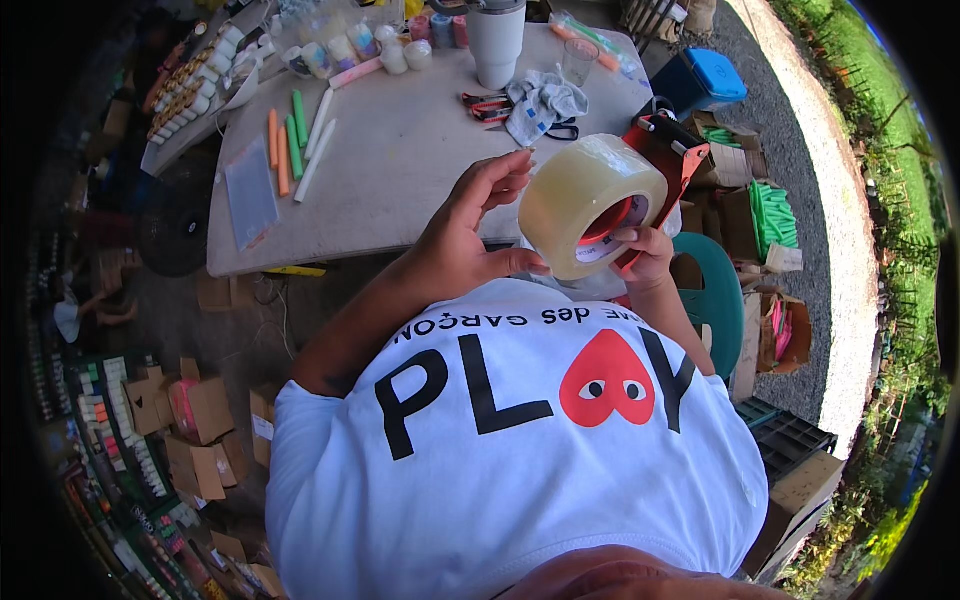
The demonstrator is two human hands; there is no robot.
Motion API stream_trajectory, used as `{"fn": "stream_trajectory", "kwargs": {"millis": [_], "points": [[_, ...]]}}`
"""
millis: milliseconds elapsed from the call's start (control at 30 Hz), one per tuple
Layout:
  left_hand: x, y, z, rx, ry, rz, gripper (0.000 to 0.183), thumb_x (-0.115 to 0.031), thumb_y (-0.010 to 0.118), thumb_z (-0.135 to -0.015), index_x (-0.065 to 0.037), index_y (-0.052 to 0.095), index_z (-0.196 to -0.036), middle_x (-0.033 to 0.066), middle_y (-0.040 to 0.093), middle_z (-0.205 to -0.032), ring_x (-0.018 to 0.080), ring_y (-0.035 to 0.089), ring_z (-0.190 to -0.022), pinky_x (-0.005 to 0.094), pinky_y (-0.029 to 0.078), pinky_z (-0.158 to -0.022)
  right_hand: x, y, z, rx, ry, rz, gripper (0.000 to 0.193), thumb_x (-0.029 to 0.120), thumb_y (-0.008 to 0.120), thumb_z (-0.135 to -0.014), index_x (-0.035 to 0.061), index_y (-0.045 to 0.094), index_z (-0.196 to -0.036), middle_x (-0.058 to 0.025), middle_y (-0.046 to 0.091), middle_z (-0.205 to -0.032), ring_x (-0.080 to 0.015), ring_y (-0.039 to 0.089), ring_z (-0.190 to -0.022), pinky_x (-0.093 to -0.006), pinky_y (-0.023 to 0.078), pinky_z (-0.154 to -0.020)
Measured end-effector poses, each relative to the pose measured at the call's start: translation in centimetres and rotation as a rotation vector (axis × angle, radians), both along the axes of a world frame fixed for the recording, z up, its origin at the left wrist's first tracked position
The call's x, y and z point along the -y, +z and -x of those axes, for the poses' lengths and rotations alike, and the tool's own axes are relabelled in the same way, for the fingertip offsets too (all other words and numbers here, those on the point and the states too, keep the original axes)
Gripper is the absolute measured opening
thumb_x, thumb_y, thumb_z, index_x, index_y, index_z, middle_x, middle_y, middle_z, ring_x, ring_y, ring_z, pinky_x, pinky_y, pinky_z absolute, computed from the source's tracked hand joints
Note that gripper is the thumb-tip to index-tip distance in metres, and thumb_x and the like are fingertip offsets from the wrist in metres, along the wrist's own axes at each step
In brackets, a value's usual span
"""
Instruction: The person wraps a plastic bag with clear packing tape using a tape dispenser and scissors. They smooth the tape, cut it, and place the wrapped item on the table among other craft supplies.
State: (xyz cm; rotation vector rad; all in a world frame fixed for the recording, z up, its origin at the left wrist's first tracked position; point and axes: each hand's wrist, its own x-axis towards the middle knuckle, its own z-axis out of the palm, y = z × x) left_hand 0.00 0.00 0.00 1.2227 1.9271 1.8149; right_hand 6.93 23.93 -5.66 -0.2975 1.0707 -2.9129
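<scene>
Close in front of my chest, a thick roll of clear packing tape (556, 205) sits on a red tape dispenser (684, 158). My right hand (648, 256) grips the dispenser from the near side, its fingers by the roll's core. To the left of the roll, my left hand (485, 215) is open, with its thumb and fingers spread apart around the roll's side. Whether its fingertips touch the tape is hard to tell. Beyond the roll, a crumpled grey-white cloth (545, 105) and red-and-black cutters (486, 105) lie on the table (400, 180).
Orange sticks (278, 150), green sticks (297, 120) and white candle-like sticks (318, 135) lie beside a clear plastic sleeve (250, 200). A white tumbler (496, 45) stands at the back. On the right are a green chair (715, 290), a blue cooler (705, 78) and cardboard boxes (738, 215).
</scene>
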Motion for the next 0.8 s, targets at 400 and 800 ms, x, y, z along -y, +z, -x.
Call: {"fn": "stream_trajectory", "kwargs": {"millis": [400,800], "points": [[1.4,6.4,2.6,-0.745,0.164,0.078,0.043,-0.009,0.075,-0.070,-0.006,0.066,-0.112,0.0095,0.062,-0.111,0.0273,0.059,-0.103,0.0343,0.050,-0.086,0.6,0.5,0.0,0.029,0.032,-0.044,0.059,0.001,0.060,-0.064,-0.0017,0.051,-0.122,-0.0132,0.061,-0.112,-0.0249,0.060,-0.103,-0.0375,0.046,-0.094],[0.8,7.4,3.6,-0.973,0.100,0.002,0.041,-0.006,0.077,-0.062,-0.007,0.070,-0.102,0.0070,0.066,-0.100,0.0260,0.061,-0.099,0.0352,0.052,-0.082,0.7,1.4,0.3,0.019,0.045,-0.099,0.059,0.003,0.061,-0.063,-0.0017,0.051,-0.120,-0.0138,0.062,-0.110,-0.0252,0.060,-0.102,-0.0368,0.046,-0.093]]}}
